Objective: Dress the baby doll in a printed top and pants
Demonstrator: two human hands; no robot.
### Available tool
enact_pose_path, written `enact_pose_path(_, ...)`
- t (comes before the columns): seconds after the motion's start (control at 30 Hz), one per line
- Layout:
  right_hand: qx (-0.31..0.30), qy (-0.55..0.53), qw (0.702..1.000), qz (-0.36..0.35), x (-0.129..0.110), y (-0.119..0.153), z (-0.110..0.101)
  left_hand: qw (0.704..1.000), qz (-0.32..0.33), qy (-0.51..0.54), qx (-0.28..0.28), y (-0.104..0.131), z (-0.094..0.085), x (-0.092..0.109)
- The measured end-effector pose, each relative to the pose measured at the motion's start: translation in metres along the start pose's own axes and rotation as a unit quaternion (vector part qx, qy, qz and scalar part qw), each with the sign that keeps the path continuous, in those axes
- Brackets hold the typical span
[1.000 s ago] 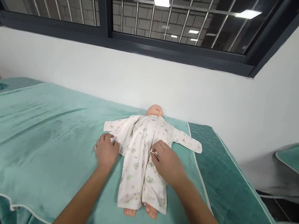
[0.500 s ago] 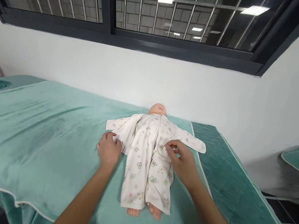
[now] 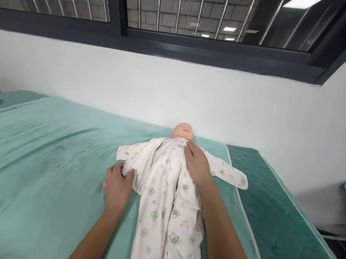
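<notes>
Our right hand over upper front of printed garment, fingers together; can't tell if we pinch it. Our left hand loosely curled at garment's left edge, grip also unclear. Garment on doll, face-up on green sheet, far white wall beyond; darker pad right.

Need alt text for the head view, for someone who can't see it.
A doll in a white printed outfit lies face up on a green sheet, head toward a wall. The right hand is at the outfit's chest, the left hand near a sleeve.
</notes>
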State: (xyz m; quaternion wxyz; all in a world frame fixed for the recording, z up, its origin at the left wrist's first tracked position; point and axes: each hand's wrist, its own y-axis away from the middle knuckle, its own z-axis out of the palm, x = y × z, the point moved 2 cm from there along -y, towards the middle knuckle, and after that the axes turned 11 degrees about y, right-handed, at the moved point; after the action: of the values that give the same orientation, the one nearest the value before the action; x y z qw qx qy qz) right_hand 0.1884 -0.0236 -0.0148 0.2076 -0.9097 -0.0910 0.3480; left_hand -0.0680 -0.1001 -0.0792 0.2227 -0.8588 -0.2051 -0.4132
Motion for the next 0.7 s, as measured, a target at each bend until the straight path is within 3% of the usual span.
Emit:
enact_pose_path(0.27,-0.053,-0.004,0.998,-0.019,0.009,-0.002,0.001,0.996,-0.042,0.07,-0.017,-0.028,0.006,-0.001)
enact_pose_path(0.4,-0.055,-0.008,0.998,-0.019,0.009,-0.003,0.004,0.974,-0.043,0.218,-0.032,-0.024,0.004,0.034)
enact_pose_path(0.47,-0.057,-0.012,0.998,-0.012,0.008,-0.003,0.003,0.951,0.006,0.307,-0.045,-0.008,-0.006,0.063)
enact_pose_path(0.53,-0.057,-0.018,0.998,-0.002,0.007,-0.003,0.001,0.938,0.13,0.306,-0.1,0.014,-0.018,0.094)
enact_pose_path(0.57,-0.057,-0.022,0.998,0.003,0.006,-0.002,-0.001,0.924,0.209,0.268,-0.173,0.027,-0.021,0.108)
enact_pose_path(0.63,-0.055,-0.025,0.998,0.012,0.004,-0.002,-0.002,0.855,0.339,0.179,-0.348,0.051,-0.024,0.126)
enact_pose_path(0.7,-0.052,-0.027,0.998,0.016,0.003,-0.002,-0.002,0.799,0.375,0.115,-0.456,0.064,-0.023,0.129)
